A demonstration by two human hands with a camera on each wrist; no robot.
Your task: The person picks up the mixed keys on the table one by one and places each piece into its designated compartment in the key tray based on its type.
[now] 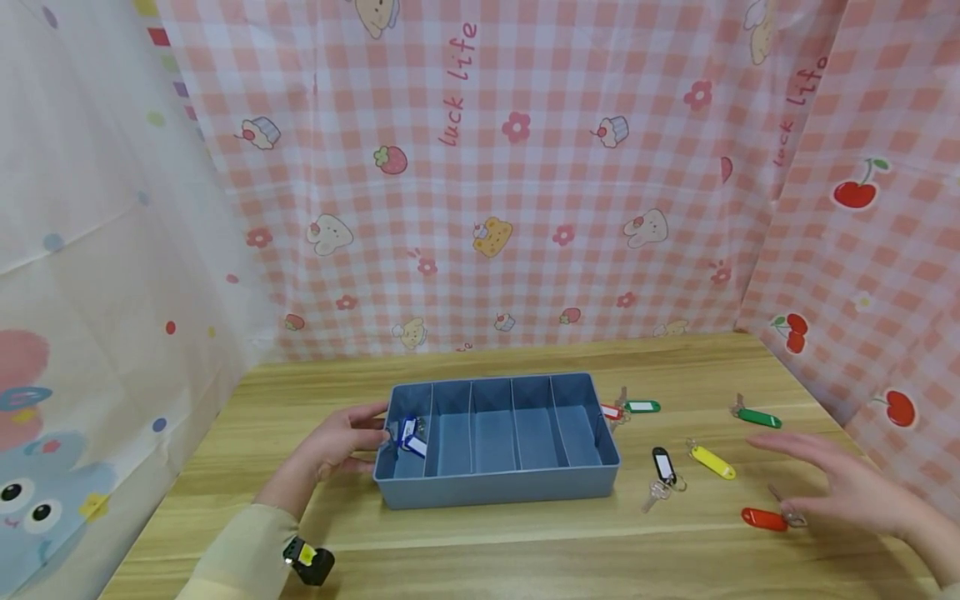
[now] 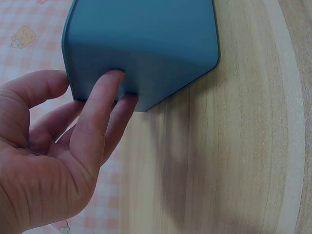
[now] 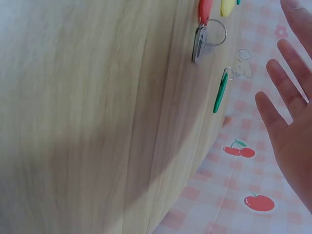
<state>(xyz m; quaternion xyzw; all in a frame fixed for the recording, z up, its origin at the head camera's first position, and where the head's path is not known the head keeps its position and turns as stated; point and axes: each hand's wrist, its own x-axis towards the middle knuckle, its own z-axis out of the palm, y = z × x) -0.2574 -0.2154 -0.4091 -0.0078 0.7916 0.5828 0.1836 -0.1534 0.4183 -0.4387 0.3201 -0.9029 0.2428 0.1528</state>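
A blue-grey divided box [image 1: 495, 492] stands on the table, its row of compartments facing up. Blue-tagged keys [image 1: 411, 437] lie in its leftmost compartment. My left hand [image 1: 347, 440] touches the box's left end, and in the left wrist view several fingertips rest against the outer wall [image 2: 141, 53]. Over the right side of the table hovers my right hand [image 1: 847, 483], fingers extended and holding nothing. Close by it lie a red-tagged key [image 1: 765, 519], a green-tagged key [image 1: 759, 417] and a yellow key tag [image 1: 712, 462].
A black-tagged key [image 1: 663, 467] lies right of the box. Behind it are another green key tag [image 1: 642, 407] and a red key tag [image 1: 611, 412], partly hidden by the box's right end. Checked cloth [image 1: 495, 183] hangs along the table's back and right sides.
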